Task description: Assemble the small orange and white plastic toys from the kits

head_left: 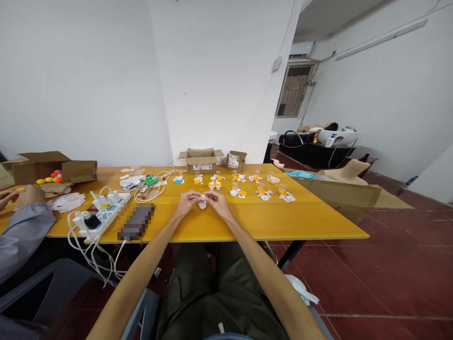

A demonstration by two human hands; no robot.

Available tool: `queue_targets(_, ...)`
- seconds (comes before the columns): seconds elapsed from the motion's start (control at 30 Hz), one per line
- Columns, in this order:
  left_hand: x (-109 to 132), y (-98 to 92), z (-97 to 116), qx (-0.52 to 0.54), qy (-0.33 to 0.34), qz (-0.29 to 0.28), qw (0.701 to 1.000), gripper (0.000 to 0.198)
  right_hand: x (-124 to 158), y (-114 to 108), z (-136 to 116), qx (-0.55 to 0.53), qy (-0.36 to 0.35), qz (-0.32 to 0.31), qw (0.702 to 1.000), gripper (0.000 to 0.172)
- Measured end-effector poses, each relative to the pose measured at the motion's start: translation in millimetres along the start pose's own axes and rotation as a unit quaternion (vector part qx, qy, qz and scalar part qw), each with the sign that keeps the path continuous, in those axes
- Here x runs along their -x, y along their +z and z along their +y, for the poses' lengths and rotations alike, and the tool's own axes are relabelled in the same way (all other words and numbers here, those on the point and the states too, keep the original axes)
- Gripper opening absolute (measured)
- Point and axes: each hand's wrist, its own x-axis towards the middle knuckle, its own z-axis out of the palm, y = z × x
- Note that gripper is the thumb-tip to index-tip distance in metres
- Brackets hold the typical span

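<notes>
Over the yellow table (247, 222), my left hand (188, 202) and my right hand (218, 204) meet fingertip to fingertip. Both pinch a small white plastic part with holes (203, 197); its exact kind is too small to tell. Just below it stands a little see-through cup with orange in it (202, 206), close to the fingers. Beyond my hands are white-and-orange small containers (214, 185). Several clusters of white discs and orange pieces (262, 192) lie in rows to the right, and one group with a teal piece (179, 180) is at the back.
Two cardboard boxes, a larger open one (201, 163) and a smaller one (236, 161), stand against the wall. Left are a power strip (115, 210) with tangled cables, a blurred phone (136, 222), and a green circuit board (151, 180). A co-worker's sleeve (24, 233) reaches in beside a box of coloured balls (79, 171).
</notes>
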Motion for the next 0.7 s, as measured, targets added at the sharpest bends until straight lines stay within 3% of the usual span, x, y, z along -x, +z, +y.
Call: queue_targets(0.7,-0.5,1.4,0.4,0.014,-0.005,0.006,1.000,0.032,-0.2,0.6,4.2,0.022,-0.006,0.003,1.000,0.012)
